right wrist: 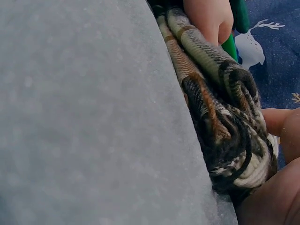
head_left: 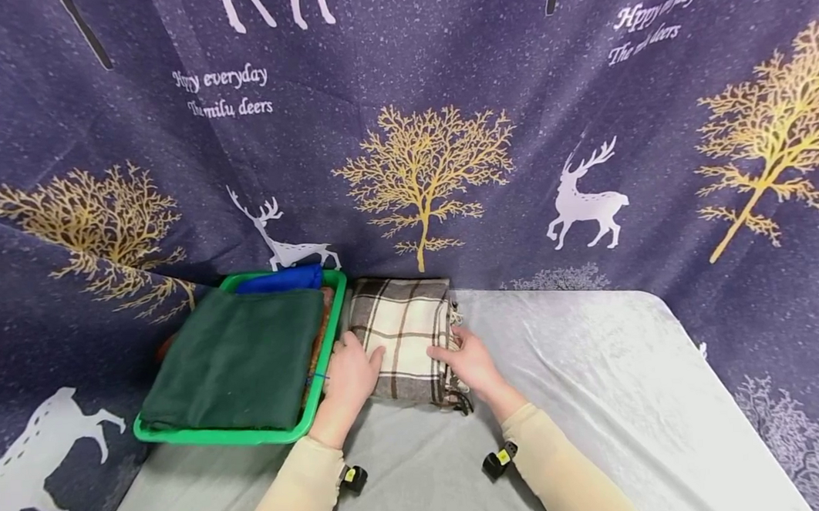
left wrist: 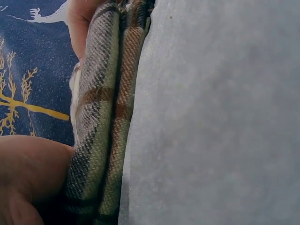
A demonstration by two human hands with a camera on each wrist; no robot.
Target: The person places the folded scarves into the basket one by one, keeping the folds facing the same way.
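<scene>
A folded plaid blanket (head_left: 405,325) in white, brown and grey lies on the grey cloth-covered table, with its knotted fringe (right wrist: 251,159) along the right side. My left hand (head_left: 351,370) grips its left side, thumb over the top, fingers down in the narrow gap beside the green tray. At the fringed side my right hand (head_left: 472,360) holds the other edge, its thumb on top of the folds and its fingers partly hidden behind the fringe. The left wrist view shows the blanket's stacked front folds (left wrist: 101,108), close over the table.
Left of the blanket stands a green plastic tray (head_left: 339,305) holding a folded dark green cloth (head_left: 241,361), a blue cloth (head_left: 282,279) and a brownish one beneath. Behind the table hangs a dark blue curtain (head_left: 441,68) printed with deer and golden trees. The pale table surface (head_left: 598,400) extends right.
</scene>
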